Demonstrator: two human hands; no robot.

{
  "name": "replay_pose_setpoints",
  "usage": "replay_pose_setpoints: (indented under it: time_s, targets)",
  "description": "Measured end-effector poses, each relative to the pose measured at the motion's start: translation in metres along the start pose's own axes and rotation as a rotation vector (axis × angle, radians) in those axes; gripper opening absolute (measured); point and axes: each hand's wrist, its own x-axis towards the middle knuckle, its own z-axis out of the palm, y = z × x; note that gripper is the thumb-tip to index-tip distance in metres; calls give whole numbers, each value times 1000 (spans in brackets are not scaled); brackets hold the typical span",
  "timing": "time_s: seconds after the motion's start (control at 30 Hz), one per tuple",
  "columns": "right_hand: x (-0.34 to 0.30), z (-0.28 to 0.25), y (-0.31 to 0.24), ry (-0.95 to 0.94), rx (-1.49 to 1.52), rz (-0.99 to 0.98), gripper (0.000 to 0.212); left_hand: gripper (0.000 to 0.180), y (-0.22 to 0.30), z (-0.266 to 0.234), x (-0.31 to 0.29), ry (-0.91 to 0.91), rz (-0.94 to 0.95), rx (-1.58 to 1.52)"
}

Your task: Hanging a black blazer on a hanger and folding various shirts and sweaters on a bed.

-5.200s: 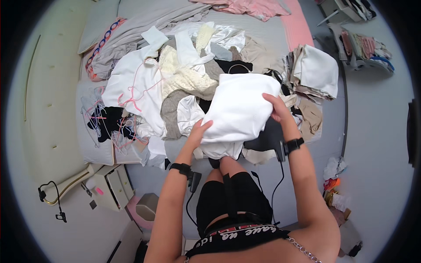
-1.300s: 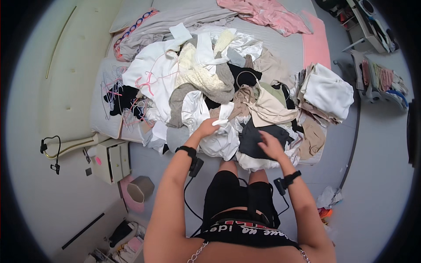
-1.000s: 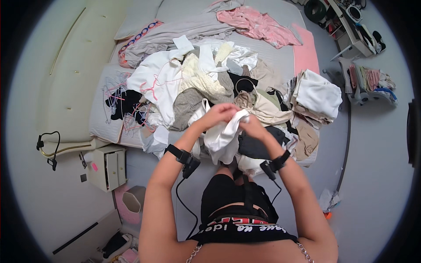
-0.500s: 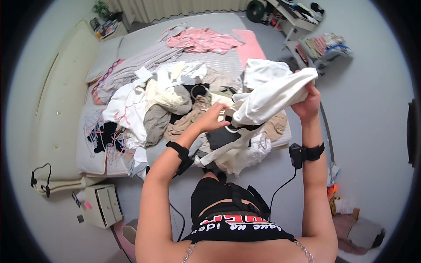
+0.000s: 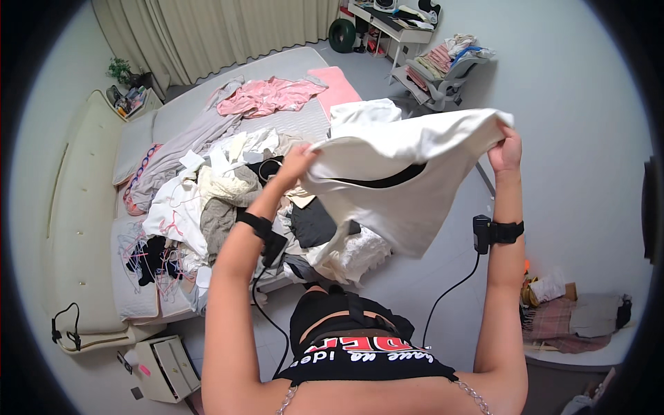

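Note:
A white garment [image 5: 415, 200], perhaps a top, is stretched between my hands above the near right corner of the bed. My left hand [image 5: 297, 166] is closed on one edge of the cloth. At the opposite upper corner, my right hand [image 5: 507, 149] grips the fabric. Between them the garment's opening gapes, with a dark strip [image 5: 387, 181] showing inside, and its lower part hangs loose. Behind and below it lies a heap of clothes on the bed, with a cream knit piece [image 5: 228, 183], a dark grey piece [image 5: 315, 225] and white lacy cloth [image 5: 363, 252].
The bed [image 5: 297, 128] also bears a pink garment [image 5: 270, 97] and tangled hangers [image 5: 162, 263]. A chair piled with clothes [image 5: 443, 66] stands at the far right, near a desk [image 5: 394, 28]. A small cabinet [image 5: 166, 366] is at the near left. Folded cloths [image 5: 581, 321] lie at right.
My left hand has taken hold of the garment's edge and moved up and left. The bunched garment is now spread wide between both hands. The view has shifted.

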Motion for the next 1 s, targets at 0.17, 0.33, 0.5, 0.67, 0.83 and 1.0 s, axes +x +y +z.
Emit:
replay_pose_setpoints:
  time_s: [0.17, 0.33, 0.5, 0.67, 0.83, 1.0]
  targets:
    - [18, -42, 38, 117, -547, -12, 26, 17, 105, -29, -40, 39, 151, -1]
    - [-32, 54, 135, -585, -1271, -290, 59, 22, 157, -14, -66, 115, 382, 377]
    - [-105, 184, 200, -803, -930, -497, 50, 22, 164, -8, -98, 157, 420, 648]
    - [-86, 196, 263, -766, -1224, -311, 20, 17, 166, -66, -142, 449, 516, 929]
    - [-31, 150, 280, -810, -1452, -190, 33, 13, 147, -185, -224, 661, 440, 1363]
    - [5, 178, 235, -759, -1055, -254, 36, 19, 117, -228, -259, 814, 17, 1113]
